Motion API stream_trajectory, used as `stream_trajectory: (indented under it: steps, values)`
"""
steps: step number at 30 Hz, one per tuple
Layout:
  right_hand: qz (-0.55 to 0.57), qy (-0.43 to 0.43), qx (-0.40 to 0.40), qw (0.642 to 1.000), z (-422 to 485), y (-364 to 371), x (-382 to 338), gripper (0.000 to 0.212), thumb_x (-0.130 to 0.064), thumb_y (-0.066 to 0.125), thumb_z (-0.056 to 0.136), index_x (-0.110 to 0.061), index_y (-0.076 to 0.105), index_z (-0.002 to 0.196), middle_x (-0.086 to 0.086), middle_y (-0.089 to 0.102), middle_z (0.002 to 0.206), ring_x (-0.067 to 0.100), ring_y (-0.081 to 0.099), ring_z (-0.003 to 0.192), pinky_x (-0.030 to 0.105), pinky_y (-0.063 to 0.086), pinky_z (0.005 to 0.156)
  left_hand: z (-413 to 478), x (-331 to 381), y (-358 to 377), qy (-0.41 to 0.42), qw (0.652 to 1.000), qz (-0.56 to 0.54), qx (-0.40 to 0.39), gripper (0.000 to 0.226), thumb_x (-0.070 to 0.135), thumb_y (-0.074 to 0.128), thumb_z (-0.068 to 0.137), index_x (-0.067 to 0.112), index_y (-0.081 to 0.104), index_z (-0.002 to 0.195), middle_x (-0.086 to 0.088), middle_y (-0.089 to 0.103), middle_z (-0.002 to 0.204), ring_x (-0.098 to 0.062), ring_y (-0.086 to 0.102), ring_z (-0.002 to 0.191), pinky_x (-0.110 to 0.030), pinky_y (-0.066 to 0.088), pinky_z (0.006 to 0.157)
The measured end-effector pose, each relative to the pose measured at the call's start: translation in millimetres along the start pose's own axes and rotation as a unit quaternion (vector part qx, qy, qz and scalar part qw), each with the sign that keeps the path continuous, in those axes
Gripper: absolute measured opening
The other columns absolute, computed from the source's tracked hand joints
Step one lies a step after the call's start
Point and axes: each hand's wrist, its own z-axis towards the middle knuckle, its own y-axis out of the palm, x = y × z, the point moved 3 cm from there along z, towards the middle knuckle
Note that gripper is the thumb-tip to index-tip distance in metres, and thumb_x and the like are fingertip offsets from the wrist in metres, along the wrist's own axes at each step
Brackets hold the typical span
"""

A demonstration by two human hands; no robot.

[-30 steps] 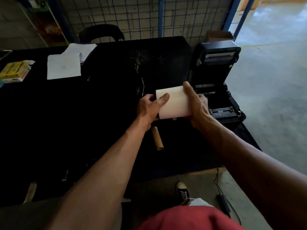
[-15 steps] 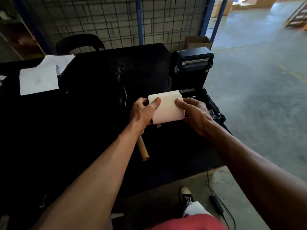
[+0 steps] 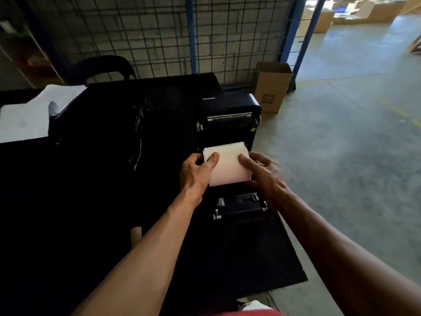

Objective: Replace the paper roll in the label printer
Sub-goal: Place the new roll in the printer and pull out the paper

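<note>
- The white cylindrical paper roll (image 3: 225,164) hangs above the open bay of the black plastic label printer (image 3: 230,115); likely light, firm, smooth-skinned.
- Best held at its 2 ends: left hand (image 3: 196,173) and right hand (image 3: 265,174) clasp it there, thumbs on top.
- The printer stands on the black tabletop (image 3: 102,179).

A pale block wall (image 3: 148,30) stood behind a black wire mesh fence (image 3: 227,42) with blue steel posts (image 3: 190,35). The grey concrete floor (image 3: 341,144) ran toward a sunlit area. A brown cardboard box (image 3: 272,87) sat beside the black counter (image 3: 91,190).
</note>
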Motion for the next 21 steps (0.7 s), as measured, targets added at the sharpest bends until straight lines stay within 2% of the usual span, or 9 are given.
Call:
stream_trajectory:
  steps: [1, 4, 5, 10, 13, 15, 16, 19, 21]
  values:
    - [-0.006, 0.002, -0.004, 1.0, 5, -6, 2, 0.032, -0.043, 0.078, 0.082, -0.028, 0.071, 0.11, 0.006, 0.074, 0.107, 0.026, 0.072, 0.1, 0.051, 0.061, 0.086, 1, 0, 9, 0.0, 1.0, 0.004, 0.008, 0.026, 0.056, 0.071, 0.073, 0.032, 0.064, 0.083, 0.0, 0.071, 0.095, -0.025, 0.072, 0.087, -0.05, 0.062, 0.075]
    - [-0.019, 0.003, -0.009, 1.0, 18, -18, 15, 0.072, -0.06, 0.079, 0.068, -0.026, 0.065, 0.131, 0.006, 0.075, 0.108, 0.025, 0.074, 0.098, 0.052, 0.061, 0.085, 4, -7, 29, 0.0, 0.999, 0.01, 0.031, 0.034, 0.056, 0.068, 0.071, 0.027, 0.075, 0.088, -0.002, 0.075, 0.091, -0.024, 0.073, 0.086, -0.05, 0.061, 0.076]
    - [-0.023, -0.001, -0.011, 1.0, 20, -20, 19, 0.075, -0.061, 0.078, 0.069, -0.025, 0.064, 0.133, 0.006, 0.076, 0.108, 0.025, 0.075, 0.098, 0.052, 0.061, 0.086, 4, -11, 33, -0.004, 0.999, 0.01, 0.038, 0.04, 0.055, 0.068, 0.07, 0.022, 0.077, 0.091, -0.002, 0.076, 0.09, -0.024, 0.073, 0.085, -0.05, 0.061, 0.077]
    - [-0.018, -0.002, -0.012, 1.0, 24, -25, 36, 0.054, -0.038, 0.072, 0.089, -0.016, 0.061, 0.138, 0.003, 0.076, 0.113, 0.022, 0.073, 0.104, 0.044, 0.059, 0.093, 3, -28, 45, -0.015, 0.998, 0.027, 0.059, 0.046, 0.065, 0.066, 0.064, 0.027, 0.078, 0.086, 0.0, 0.076, 0.092, -0.022, 0.073, 0.087, -0.047, 0.061, 0.077]
    - [-0.034, -0.005, -0.011, 0.999, 24, -24, 38, 0.058, -0.037, 0.07, 0.091, -0.014, 0.056, 0.143, 0.0, 0.071, 0.126, 0.016, 0.07, 0.108, 0.034, 0.057, 0.095, 0, -29, 50, -0.023, 0.998, 0.032, 0.059, 0.028, 0.048, 0.07, 0.084, 0.024, 0.077, 0.096, -0.002, 0.074, 0.097, -0.022, 0.071, 0.09, -0.047, 0.06, 0.081]
    - [-0.056, -0.017, -0.007, 0.998, 22, -22, 32, 0.053, -0.034, 0.066, 0.095, -0.015, 0.055, 0.143, -0.009, 0.067, 0.124, 0.002, 0.066, 0.101, 0.017, 0.053, 0.087, 3, -32, 51, -0.03, 0.997, 0.029, 0.062, 0.021, 0.037, 0.068, 0.09, 0.02, 0.076, 0.1, -0.004, 0.074, 0.099, -0.022, 0.07, 0.091, -0.047, 0.06, 0.083]
    - [-0.066, -0.022, -0.002, 0.998, 21, -21, 29, 0.049, -0.033, 0.065, 0.096, -0.016, 0.056, 0.141, -0.01, 0.067, 0.12, 0.003, 0.066, 0.099, 0.013, 0.051, 0.081, 4, -33, 51, -0.03, 0.997, 0.031, 0.066, 0.021, 0.036, 0.068, 0.091, 0.02, 0.076, 0.101, -0.004, 0.074, 0.099, -0.022, 0.07, 0.092, -0.046, 0.06, 0.084]
    - [-0.09, -0.023, 0.011, 0.996, 21, -17, 28, 0.04, -0.027, 0.061, 0.099, -0.016, 0.061, 0.137, 0.0, 0.072, 0.113, 0.011, 0.068, 0.089, 0.007, 0.048, 0.062, 6, -31, 50, -0.017, 0.996, 0.046, 0.077, 0.026, 0.035, 0.068, 0.091, 0.018, 0.075, 0.109, -0.004, 0.074, 0.103, -0.022, 0.069, 0.095, -0.042, 0.058, 0.088]
    - [-0.079, -0.015, 0.026, 0.996, 20, -14, 32, 0.043, -0.025, 0.062, 0.099, -0.014, 0.058, 0.14, 0.002, 0.07, 0.119, 0.009, 0.066, 0.089, 0.004, 0.048, 0.063, 5, -31, 51, -0.014, 0.995, 0.053, 0.089, 0.028, 0.033, 0.068, 0.092, 0.016, 0.074, 0.112, -0.006, 0.074, 0.106, -0.022, 0.068, 0.097, -0.034, 0.056, 0.087]
